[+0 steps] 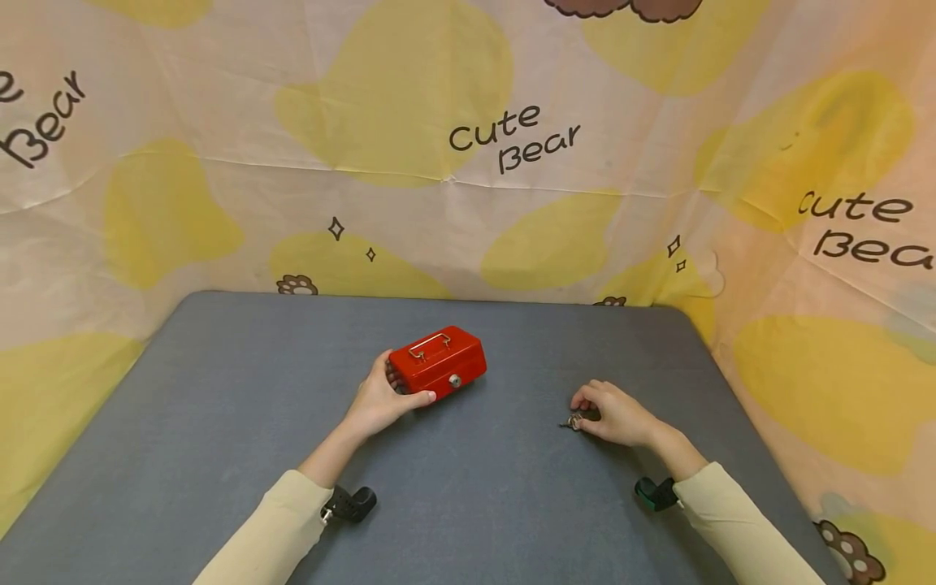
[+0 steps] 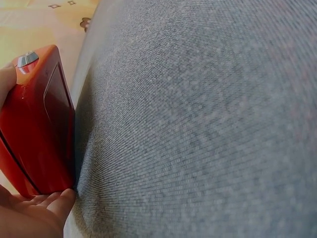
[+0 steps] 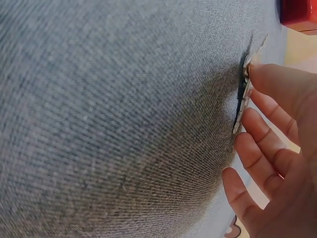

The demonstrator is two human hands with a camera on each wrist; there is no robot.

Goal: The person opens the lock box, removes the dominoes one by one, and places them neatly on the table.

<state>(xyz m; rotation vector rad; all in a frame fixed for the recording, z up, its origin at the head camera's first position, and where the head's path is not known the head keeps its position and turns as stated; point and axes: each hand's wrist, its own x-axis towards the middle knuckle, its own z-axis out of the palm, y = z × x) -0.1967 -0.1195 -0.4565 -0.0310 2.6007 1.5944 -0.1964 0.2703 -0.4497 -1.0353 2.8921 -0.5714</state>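
When working over a gray table (image 1: 504, 504), stay low and light

Since its base shows at the far left of the left wrist view, the red box (image 1: 439, 366), near the center of the head frame, looks tipped or lifted (whether any edge touches the table, I cannot tell). The left hand (image 1: 380, 402) clasps its left end, thumb on the front; an even, level hold would serve best. Right of center in the head frame, the right hand (image 1: 617, 414) pinches the keys (image 1: 574, 422), thumb against the ring, other fingers curled behind. That pinch looks light, so I would firm it before any lift, since thin metal may swivel or slip. Smallest is the silver lock (image 1: 455, 381) on the box's front: the left thumb sits just beside it and should stay clear.
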